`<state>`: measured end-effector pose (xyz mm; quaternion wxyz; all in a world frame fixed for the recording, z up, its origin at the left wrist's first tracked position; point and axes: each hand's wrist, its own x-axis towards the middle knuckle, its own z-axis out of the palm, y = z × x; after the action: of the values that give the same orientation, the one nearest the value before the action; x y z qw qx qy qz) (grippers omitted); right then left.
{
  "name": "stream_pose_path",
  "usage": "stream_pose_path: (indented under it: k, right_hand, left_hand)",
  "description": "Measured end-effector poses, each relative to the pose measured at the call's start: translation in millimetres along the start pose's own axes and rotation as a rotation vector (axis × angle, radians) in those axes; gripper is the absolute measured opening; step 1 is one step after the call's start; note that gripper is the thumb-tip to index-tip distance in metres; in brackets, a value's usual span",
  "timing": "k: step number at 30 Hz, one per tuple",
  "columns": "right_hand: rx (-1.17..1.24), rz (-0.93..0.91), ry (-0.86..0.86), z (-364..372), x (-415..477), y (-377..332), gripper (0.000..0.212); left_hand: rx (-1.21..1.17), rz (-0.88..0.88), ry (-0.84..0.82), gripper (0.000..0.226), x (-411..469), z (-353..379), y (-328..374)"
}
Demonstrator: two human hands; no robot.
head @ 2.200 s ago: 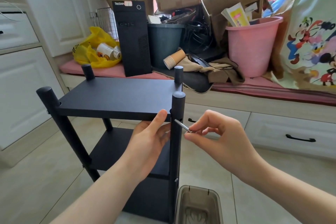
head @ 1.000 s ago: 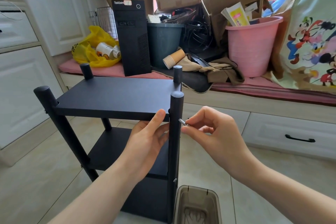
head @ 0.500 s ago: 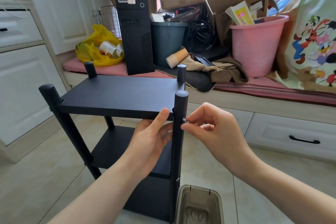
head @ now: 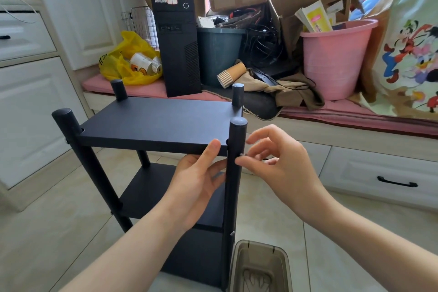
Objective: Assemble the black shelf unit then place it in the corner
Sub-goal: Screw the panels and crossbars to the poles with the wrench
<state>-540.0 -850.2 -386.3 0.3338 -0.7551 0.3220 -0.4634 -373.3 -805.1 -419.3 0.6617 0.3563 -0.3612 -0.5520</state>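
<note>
The black shelf unit (head: 154,123) stands upright on the tiled floor with three boards between four round posts. My left hand (head: 199,180) supports the top board from below next to the near right post (head: 234,173), thumb pressed on the board's front edge. My right hand (head: 272,161) pinches a small metal screw (head: 242,154) between thumb and forefinger. The screw sits almost fully inside the post's side, level with the top board; only its head shows.
A brown plastic box (head: 259,268) sits on the floor by the post's foot. Behind, a pink-cushioned bench (head: 355,114) holds a black computer tower (head: 177,47), dark bin (head: 219,52), pink bucket (head: 334,59), yellow bag (head: 125,61) and cardboard boxes. White cabinets (head: 28,114) stand left.
The screw has gone from well outside the post into its side hole, until only the head shows. My right hand followed it in; my left hand stayed under the board.
</note>
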Motion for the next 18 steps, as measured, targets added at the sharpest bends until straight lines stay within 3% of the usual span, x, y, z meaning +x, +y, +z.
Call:
stream_pose_path:
  k: [6, 11, 18]
  right_hand:
    - [-0.006, 0.004, -0.179, -5, 10, -1, 0.061]
    - [0.169, 0.077, -0.339, -10, 18, -2, 0.042]
    - [0.147, 0.03, -0.386, -16, 17, -1, 0.047]
  left_hand:
    - [0.023, 0.005, -0.015, 0.049, 1, -1, 0]
    - [0.04, -0.001, -0.006, 0.051, 0, 0, 1]
    - [0.045, -0.004, 0.019, 0.056, -1, 3, 2]
